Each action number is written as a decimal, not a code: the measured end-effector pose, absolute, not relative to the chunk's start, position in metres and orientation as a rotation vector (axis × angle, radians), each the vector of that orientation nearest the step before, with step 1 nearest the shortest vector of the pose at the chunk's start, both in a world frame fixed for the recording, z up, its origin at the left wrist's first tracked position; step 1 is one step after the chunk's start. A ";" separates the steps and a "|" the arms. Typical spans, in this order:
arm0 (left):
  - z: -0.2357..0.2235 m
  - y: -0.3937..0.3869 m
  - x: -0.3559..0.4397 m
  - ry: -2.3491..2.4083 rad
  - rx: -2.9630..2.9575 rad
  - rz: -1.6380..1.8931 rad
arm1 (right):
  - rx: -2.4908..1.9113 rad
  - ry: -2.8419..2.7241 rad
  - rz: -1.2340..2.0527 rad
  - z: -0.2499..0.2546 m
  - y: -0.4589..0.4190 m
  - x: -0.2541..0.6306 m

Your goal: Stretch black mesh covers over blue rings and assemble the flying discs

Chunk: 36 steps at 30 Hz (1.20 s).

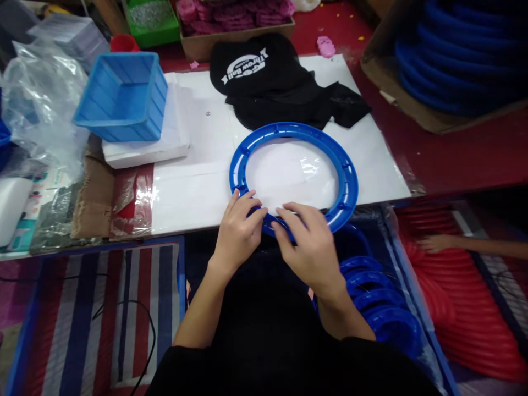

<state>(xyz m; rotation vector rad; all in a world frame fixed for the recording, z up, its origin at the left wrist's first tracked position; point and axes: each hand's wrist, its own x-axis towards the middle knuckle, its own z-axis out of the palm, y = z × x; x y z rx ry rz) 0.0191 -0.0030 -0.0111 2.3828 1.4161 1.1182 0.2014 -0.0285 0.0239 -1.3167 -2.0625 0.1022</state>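
A blue plastic ring [350, 181], an open channel with small ribs inside, lies on the white sheet at the table's near edge. My left hand [241, 228] is closed on its near left part, thumb and fingertips at the rim. Over the near side, my right hand [309, 242] curls its fingers onto the ring, thumb toward the left hand. The two hands are close together but apart. Whether a small part is between the fingertips cannot be seen. Just behind the ring lies a black cloth [280, 82] with white "Throw Ball" lettering.
A blue bin [119, 118] stands on a white box [144, 154] at left. Stacked blue rings [457, 60] fill a carton at right. More blue rings [379, 297] and red rings [474, 324] lie below the table. Another person's hand [437, 243] touches the red rings.
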 end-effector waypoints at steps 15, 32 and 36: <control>0.009 -0.013 0.013 1.314 2.469 0.974 | -1.070 -2.258 -0.112 0.002 -0.015 0.223; 0.008 -0.015 0.019 1.318 2.362 1.002 | -1.472 -1.871 -0.150 -0.011 -0.048 0.198; 0.007 -0.014 0.021 1.352 2.359 1.022 | -1.432 -1.846 -0.203 -0.014 -0.047 0.195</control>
